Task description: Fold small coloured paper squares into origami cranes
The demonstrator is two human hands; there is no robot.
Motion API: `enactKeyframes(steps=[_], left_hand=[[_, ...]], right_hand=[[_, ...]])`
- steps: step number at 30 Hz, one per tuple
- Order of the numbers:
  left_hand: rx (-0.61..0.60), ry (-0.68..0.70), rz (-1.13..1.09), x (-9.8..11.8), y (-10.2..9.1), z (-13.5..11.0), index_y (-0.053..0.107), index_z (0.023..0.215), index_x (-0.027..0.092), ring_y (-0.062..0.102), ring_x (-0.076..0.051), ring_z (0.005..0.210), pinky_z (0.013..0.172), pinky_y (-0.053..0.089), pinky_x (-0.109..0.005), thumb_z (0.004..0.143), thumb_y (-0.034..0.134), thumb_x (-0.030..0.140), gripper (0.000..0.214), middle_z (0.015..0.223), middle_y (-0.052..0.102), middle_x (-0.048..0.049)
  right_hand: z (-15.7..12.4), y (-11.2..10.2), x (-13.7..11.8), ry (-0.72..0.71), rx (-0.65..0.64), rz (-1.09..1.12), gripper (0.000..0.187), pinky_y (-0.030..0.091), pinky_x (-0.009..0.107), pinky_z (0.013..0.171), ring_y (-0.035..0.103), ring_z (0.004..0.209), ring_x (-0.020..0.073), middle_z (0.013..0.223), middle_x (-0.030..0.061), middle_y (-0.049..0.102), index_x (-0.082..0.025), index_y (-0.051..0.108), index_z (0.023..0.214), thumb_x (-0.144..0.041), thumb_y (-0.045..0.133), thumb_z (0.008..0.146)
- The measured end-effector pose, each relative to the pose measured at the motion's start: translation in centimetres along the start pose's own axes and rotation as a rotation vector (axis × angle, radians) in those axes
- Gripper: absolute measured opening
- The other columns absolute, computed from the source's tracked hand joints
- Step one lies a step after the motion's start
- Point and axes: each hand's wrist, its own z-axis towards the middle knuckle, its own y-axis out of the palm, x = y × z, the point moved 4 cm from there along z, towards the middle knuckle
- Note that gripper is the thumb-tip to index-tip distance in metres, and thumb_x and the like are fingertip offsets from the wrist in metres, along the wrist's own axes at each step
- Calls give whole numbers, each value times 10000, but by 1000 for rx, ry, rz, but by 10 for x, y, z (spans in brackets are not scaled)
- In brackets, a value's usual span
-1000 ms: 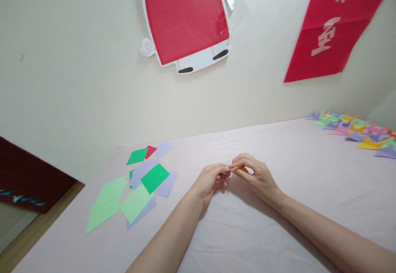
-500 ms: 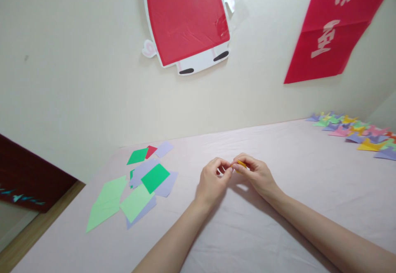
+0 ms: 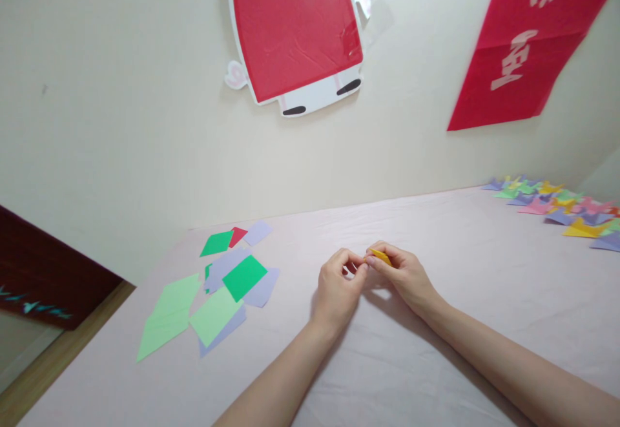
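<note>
A small folded piece of yellow-orange paper [image 3: 381, 256] is held just above the cloth-covered surface. My right hand [image 3: 400, 270] pinches it between thumb and fingers, and part of the paper is hidden behind them. My left hand [image 3: 341, 285] is closed in a pinch at the paper's left end, its fingertips meeting those of my right hand. Just what lies between the left fingertips is mostly covered.
Loose paper sheets, green [image 3: 245, 278], light green [image 3: 169, 316], lilac [image 3: 259, 233] and red [image 3: 237, 236], lie on the left of the pale pink cloth [image 3: 368, 375]. Several folded colourful paper figures [image 3: 584, 227] stand at the far right. A wall [image 3: 387, 156] rises behind.
The yellow-orange paper is turned slightly in my fingers and shows more of its flat side. My left wrist has shifted a little to the right. The loose sheets lie as before.
</note>
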Motion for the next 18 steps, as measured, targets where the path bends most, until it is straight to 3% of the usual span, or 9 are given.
enactKeyframes(steps=[7, 12, 18], left_hand=[[-5, -60, -24, -2, 5, -4, 599, 697, 191, 547, -130, 663, 647, 406, -243, 818, 597, 223, 125, 693, 621, 25], [-33, -60, -34, -5, 9, -5, 639, 855, 201, 554, -141, 731, 674, 415, -249, 826, 627, 280, 85, 827, 652, 4], [9, -124, -153, -12, 2, 3, 616, 736, 179, 535, -140, 690, 662, 397, -253, 818, 603, 282, 132, 726, 616, 7]], right_hand=[[-1, 2, 7, 108, 52, 109, 287, 331, 233, 569, 419, 621, 123, 653, -33, 493, -181, 609, 677, -442, 725, 708], [-3, 6, 8, 161, 78, 241, 304, 362, 230, 609, 447, 654, 125, 664, -32, 506, -176, 606, 659, -437, 756, 699], [-2, 8, 14, 171, 62, 275, 314, 447, 287, 719, 559, 795, 182, 816, 22, 644, -193, 724, 829, -488, 740, 723]])
